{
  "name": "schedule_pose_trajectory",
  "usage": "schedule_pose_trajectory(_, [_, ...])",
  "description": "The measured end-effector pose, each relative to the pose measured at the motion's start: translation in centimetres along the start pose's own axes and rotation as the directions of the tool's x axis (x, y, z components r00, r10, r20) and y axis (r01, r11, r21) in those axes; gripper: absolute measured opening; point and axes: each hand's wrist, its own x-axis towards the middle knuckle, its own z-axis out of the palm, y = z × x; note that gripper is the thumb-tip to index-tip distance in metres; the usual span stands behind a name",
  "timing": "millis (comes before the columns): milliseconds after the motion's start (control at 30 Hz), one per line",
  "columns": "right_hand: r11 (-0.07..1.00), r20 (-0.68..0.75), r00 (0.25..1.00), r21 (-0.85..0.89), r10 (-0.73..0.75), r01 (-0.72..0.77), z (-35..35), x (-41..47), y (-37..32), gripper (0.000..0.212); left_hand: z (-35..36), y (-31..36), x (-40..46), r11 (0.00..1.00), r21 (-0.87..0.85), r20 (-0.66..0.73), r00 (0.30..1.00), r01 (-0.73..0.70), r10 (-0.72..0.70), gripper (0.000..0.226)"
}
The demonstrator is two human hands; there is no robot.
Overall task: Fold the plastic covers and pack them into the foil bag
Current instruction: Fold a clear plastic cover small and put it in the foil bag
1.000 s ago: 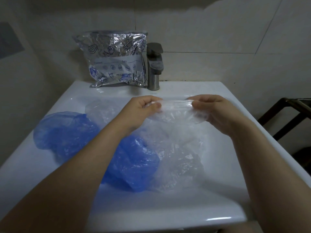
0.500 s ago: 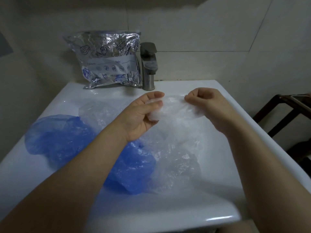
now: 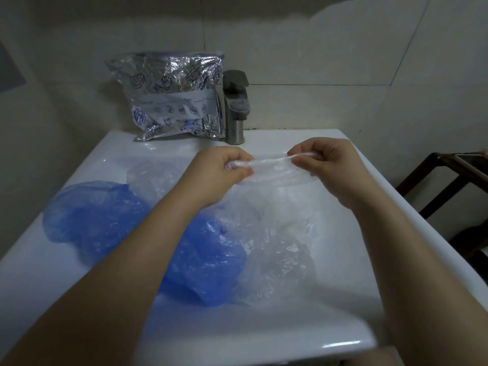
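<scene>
Above the white sink [image 3: 264, 336] I hold a clear plastic cover [image 3: 274, 171], folded into a narrow strip and stretched between both hands. My left hand [image 3: 219, 174] pinches its left end; my right hand [image 3: 327, 166] pinches its right end. Below them lie several loose covers: a blue cover [image 3: 203, 262] in the middle, another blue cover [image 3: 92, 215] at the left, and clear covers [image 3: 280, 260] crumpled in the basin. The silver foil bag [image 3: 174, 99] with blue printed drawings stands upright at the back, leaning on the wall left of the tap.
A steel tap [image 3: 235, 107] stands at the sink's back edge, touching the foil bag. Tiled wall runs behind. A dark wooden rack [image 3: 446, 186] stands to the right of the sink.
My hands have moved apart, pulling the clear cover out into a taut narrow strip. My left hand went from an open grasp to a tight pinch on the cover's end.
</scene>
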Motion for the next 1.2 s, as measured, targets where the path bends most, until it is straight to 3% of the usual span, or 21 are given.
schedule_pose_trajectory(100, [1.0,0.03,0.999,0.013,0.017,-0.017,-0.2,-0.1,0.2,0.023,-0.1,-0.3,0.2,0.997,0.049,-0.029,0.998,-0.052,0.054,0.009])
schedule_pose_trajectory(200, [0.952,0.183,0.978,0.267,0.101,-0.148,-0.5,-0.2,0.0,0.018,-0.2,-0.1,-0.4,0.961,-0.273,0.085,0.996,0.04,-0.017,0.015])
schedule_pose_trajectory(267, [0.885,0.241,0.963,0.413,0.121,-0.215,-0.8,-0.2,-0.1,0.012,-0.4,0.1,-0.6,0.916,-0.397,0.138,0.99,0.053,0.003,0.02])
schedule_pose_trajectory(433, [0.868,0.139,0.981,0.46,0.135,-0.184,-0.6,0.2,0.2,0.007,-0.1,0.4,-0.4,0.802,-0.597,0.054,0.998,0.005,0.034,0.035])
schedule_pose_trajectory(500, [0.789,0.119,0.981,0.582,0.155,-0.195,-0.4,0.4,0.1,0.018,0.2,0.6,-0.3,0.787,-0.616,0.007,1.0,0.008,-0.005,0.034])
schedule_pose_trajectory(600, [0.661,0.216,0.955,0.689,0.204,-0.297,0.1,0.3,-0.2,0.016,0.7,1.0,0.0,0.768,-0.637,-0.038,0.993,0.061,-0.11,0.029])
schedule_pose_trajectory(733, [0.676,0.299,0.92,0.627,0.253,-0.389,0.8,0.2,0.0,0.029,1.5,0.4,0.1,0.885,-0.437,-0.115,0.967,0.157,-0.228,0.036])
schedule_pose_trajectory(833, [0.692,0.345,0.902,0.586,0.258,-0.422,0.9,0.1,-0.1,0.033,1.1,0.1,0.0,0.914,-0.39,-0.143,0.973,0.114,-0.182,0.038])
schedule_pose_trajectory(933, [0.716,0.338,0.892,0.538,0.3,-0.444,0.9,-0.1,-0.2,0.036,0.5,0.3,0.0,0.869,-0.492,-0.118,0.984,0.059,-0.134,0.025])
schedule_pose_trajectory(1033, [0.502,0.373,0.879,0.721,0.298,-0.477,0.7,-0.1,-0.5,0.018,0.4,0.5,-0.2,0.75,-0.657,0.004,0.995,0.077,-0.098,0.028])
schedule_pose_trajectory(1100, [0.433,0.376,0.899,0.788,0.224,-0.438,0.5,-0.1,-0.3,0.006,0.6,0.5,-0.4,0.77,-0.635,0.022,0.998,0.063,-0.063,0.033])
schedule_pose_trajectory(1200, [0.568,0.362,0.92,0.73,0.151,-0.38,0.2,-0.1,0.3,0.036,0.6,0.6,-0.3,0.863,-0.505,-0.033,0.998,0.022,-0.045,0.036])
